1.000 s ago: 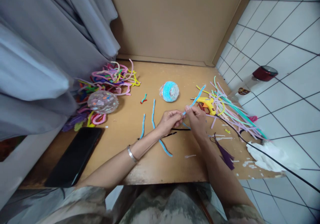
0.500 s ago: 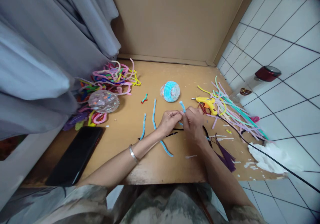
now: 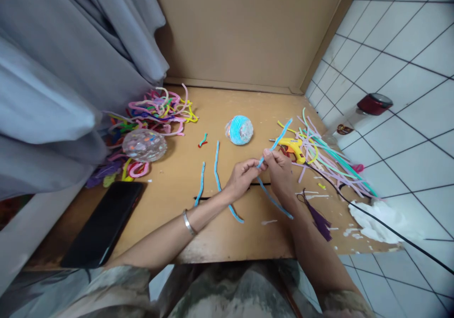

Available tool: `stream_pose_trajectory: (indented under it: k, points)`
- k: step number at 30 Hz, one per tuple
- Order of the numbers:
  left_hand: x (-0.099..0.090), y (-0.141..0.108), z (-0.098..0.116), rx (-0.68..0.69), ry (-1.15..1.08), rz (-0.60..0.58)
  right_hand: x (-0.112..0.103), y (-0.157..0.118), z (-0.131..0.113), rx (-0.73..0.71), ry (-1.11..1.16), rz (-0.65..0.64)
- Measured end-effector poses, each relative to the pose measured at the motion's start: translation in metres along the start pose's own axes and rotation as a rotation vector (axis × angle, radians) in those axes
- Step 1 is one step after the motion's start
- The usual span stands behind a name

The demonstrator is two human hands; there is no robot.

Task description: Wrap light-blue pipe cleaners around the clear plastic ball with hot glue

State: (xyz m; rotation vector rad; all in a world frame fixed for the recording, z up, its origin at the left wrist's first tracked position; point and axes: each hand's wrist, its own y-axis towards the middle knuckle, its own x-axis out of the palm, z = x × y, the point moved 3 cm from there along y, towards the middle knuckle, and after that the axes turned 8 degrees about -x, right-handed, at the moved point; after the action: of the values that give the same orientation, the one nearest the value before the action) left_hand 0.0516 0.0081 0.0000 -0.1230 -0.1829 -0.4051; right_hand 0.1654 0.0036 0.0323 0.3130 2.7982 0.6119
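Pinching a blue fuzzy stem above the desk

By the left hand and the right hand, both closed at the fingertips, the stem is held nearer the wearer than the wrapped ball. It could be kinked if bent too sharply, or the glue gun could be knocked if the upper end were swung. On the bottle, a label is borne, its writing too small to be read

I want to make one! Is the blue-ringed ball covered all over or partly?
Partly: the ball has blue rings round its middle, speckled ends showing.
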Motion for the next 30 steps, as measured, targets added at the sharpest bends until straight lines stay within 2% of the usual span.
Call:
stream_pose_trajectory:
  k: [3, 6, 9, 12, 14, 16, 21, 25, 30]
  points:
    - [-0.001, 0.001, -0.004, -0.012, -0.035, -0.004, -0.003, 0.004, 0.008, 0.055, 0.059, -0.012]
    - [-0.004, 0.002, -0.004, 0.023, 0.048, 0.046, -0.006, 0.006, 0.014, 0.072, 0.034, -0.025]
    - [-0.007, 0.003, -0.002, 0.038, 0.118, 0.115, -0.010, 0.007, 0.012, -0.040, -0.145, -0.027]
    - [-0.011, 0.004, 0.002, 0.067, 0.172, 0.176, -0.007, 0.004, 0.005, -0.177, -0.361, -0.087]
    - [-0.014, 0.005, 0.002, 0.100, 0.256, 0.224, -0.003, 0.001, 0.004, -0.204, -0.451, -0.132]
    - [-0.016, 0.005, 0.001, 0.138, 0.367, 0.259, -0.001, 0.000, 0.006, -0.172, -0.474, -0.160]
    - [-0.016, 0.005, -0.001, 0.194, 0.490, 0.216, -0.004, 0.003, 0.012, -0.037, -0.353, -0.256]
    - [-0.015, 0.005, 0.000, 0.180, 0.523, 0.200, -0.004, 0.006, 0.007, -0.075, -0.346, -0.314]
    - [-0.015, 0.006, 0.000, 0.199, 0.574, 0.188, -0.002, 0.005, 0.006, -0.075, -0.408, -0.317]
